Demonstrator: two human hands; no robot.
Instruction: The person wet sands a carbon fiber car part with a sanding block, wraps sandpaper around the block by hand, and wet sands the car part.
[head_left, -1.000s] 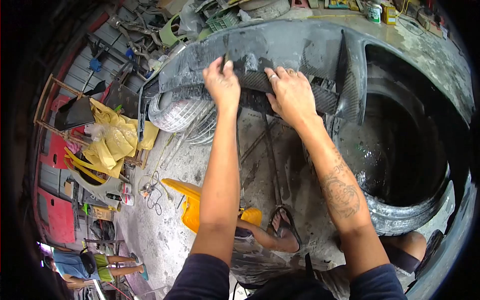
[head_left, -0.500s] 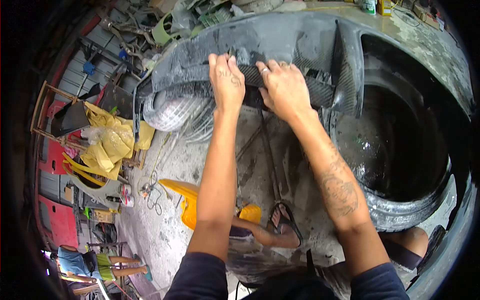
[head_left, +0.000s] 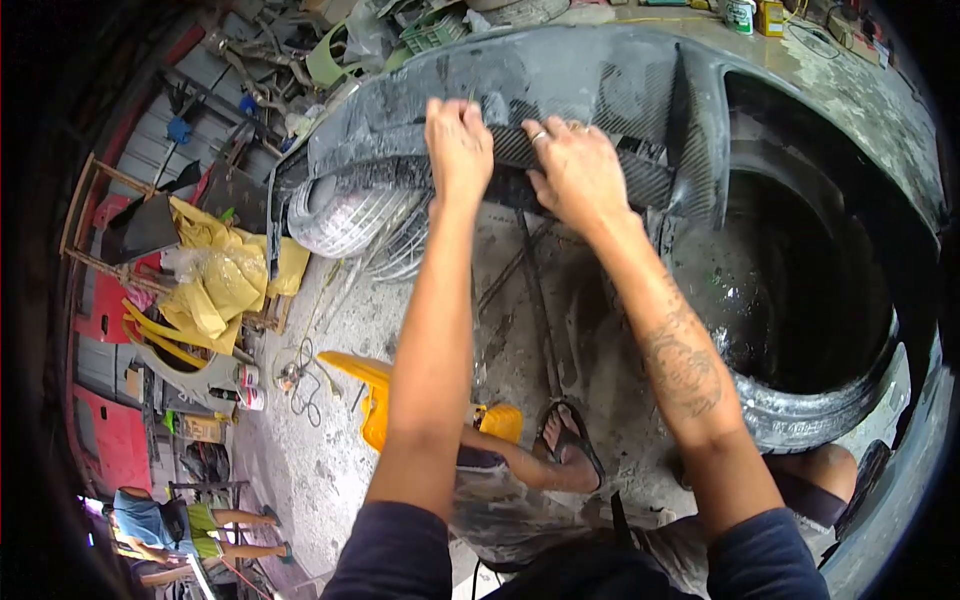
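A large grey car bumper with dark carbon-weave patches spans the top of the view. Over its lower middle edge, my left hand has its fingers curled together around something small and thin that I cannot make out. Close by on the right, my right hand, with rings on its fingers, grips the dark woven lip of the bumper, fingers on top and thumb below.
Tires stand under the bumper, one wrapped at left and a black one at right. A yellow chair is below my left arm. Crumpled yellow paper lies left. Another person is at lower left.
My left hand has shifted slightly along the bumper surface and turned, its fingers still together. My right hand stays on the lip. The camera view has shifted a little.
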